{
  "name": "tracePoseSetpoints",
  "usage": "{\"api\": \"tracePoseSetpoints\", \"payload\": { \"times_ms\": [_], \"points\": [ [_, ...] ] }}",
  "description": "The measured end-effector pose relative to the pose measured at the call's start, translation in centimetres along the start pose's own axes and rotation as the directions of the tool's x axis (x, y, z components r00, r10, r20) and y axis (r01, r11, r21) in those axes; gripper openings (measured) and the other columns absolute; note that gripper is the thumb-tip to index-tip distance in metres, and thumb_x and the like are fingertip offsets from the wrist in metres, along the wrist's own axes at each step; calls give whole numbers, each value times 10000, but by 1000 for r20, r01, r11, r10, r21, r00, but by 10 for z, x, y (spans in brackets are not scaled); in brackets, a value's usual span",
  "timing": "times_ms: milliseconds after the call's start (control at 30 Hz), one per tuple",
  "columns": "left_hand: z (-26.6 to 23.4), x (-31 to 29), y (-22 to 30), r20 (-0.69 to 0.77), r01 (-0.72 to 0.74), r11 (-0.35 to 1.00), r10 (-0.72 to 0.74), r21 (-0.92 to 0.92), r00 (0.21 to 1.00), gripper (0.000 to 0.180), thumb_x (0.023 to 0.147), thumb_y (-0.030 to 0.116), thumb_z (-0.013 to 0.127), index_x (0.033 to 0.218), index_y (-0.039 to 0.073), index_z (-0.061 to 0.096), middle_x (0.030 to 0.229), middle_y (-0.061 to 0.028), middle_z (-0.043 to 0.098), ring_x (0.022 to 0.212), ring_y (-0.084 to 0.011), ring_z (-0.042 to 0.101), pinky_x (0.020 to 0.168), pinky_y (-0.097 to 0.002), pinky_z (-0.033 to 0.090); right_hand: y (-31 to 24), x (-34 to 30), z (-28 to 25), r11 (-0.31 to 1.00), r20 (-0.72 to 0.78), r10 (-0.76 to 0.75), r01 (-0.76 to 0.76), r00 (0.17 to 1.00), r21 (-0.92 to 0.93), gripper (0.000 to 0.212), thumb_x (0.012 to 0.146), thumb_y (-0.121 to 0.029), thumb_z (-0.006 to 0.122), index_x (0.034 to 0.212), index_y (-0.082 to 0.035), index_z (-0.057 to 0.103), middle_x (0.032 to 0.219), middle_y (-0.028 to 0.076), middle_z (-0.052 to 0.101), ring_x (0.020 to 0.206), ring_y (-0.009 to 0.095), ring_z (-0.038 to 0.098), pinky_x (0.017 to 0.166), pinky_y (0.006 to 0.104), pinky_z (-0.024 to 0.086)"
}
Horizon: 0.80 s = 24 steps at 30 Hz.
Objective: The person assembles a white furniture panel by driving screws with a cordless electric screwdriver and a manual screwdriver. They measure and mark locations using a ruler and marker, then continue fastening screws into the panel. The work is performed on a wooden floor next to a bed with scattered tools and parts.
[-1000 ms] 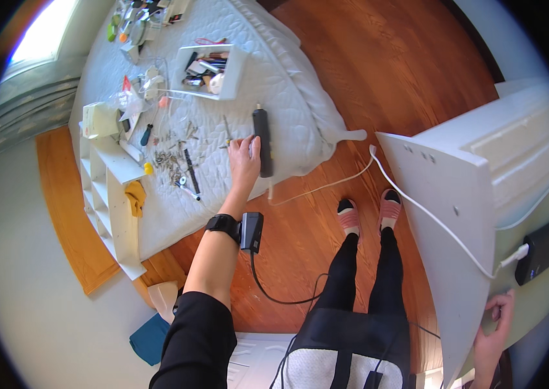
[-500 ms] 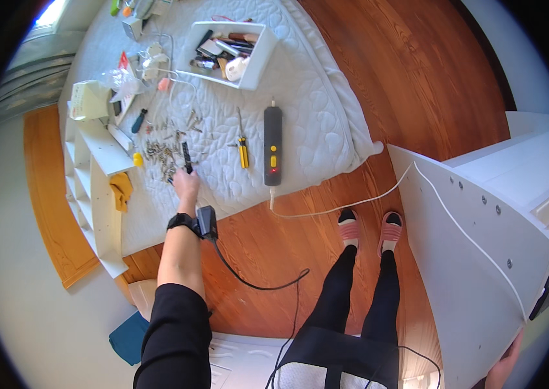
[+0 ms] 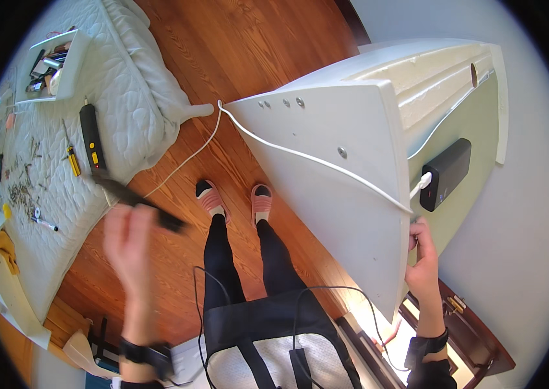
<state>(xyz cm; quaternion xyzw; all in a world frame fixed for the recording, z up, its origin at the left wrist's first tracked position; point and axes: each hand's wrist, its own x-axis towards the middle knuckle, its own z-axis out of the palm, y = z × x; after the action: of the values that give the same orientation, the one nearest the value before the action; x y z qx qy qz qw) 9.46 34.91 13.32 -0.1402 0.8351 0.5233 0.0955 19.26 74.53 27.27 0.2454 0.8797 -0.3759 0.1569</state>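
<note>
My left hand [image 3: 125,240] is smeared by motion. It grips a long, dark, slim tool [image 3: 148,204] above the floor, beside the bed; its exact kind is too blurred to tell. At the near edge of a large white furniture panel [image 3: 333,168], my right hand [image 3: 422,262] has its fingers curled at the panel's inner side. A small dark spot shows between those fingers, but I cannot make out what it is. Just above this hand, a black power bank [image 3: 446,174] with a white cable [image 3: 326,163] plugged in rests on the furniture's pale green board [image 3: 475,139].
On the quilted mattress [image 3: 138,104] are a black electric screwdriver [image 3: 91,137], a yellow-handled screwdriver [image 3: 72,161], a marker [image 3: 44,223], scattered screws [image 3: 21,191] and a white box of tools [image 3: 70,84]. The white cable crosses the wooden floor [image 3: 248,39] to the furniture.
The view has swung right toward the white furniture. My left hand has left the screws on the mattress, carrying the dark tool. My right hand now shows more fully at the panel edge.
</note>
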Motion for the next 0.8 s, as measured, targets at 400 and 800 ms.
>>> {"api": "tracePoseSetpoints", "payload": {
  "times_ms": [400,800],
  "points": [
    [173,-211,90,723,607,555,-14,-569,690,152,943,93,630,982,-53,631,839,-61,612,730,-112,615,645,-233,474,14,-39,5,936,-31,-29,38,999,349,418,808,-211,680,1110,40,536,886,20,346,810,130,365,783,251,305],
    [201,-208,82,783,678,445,93,-585,615,199,947,152,644,1034,-24,676,795,-12,631,686,-75,567,656,-223,474,-18,-37,26,892,-148,-305,228,941,-390,805,671,-25,807,1354,35,384,1091,128,439,1029,267,507,903,388,411]
  ]
}}
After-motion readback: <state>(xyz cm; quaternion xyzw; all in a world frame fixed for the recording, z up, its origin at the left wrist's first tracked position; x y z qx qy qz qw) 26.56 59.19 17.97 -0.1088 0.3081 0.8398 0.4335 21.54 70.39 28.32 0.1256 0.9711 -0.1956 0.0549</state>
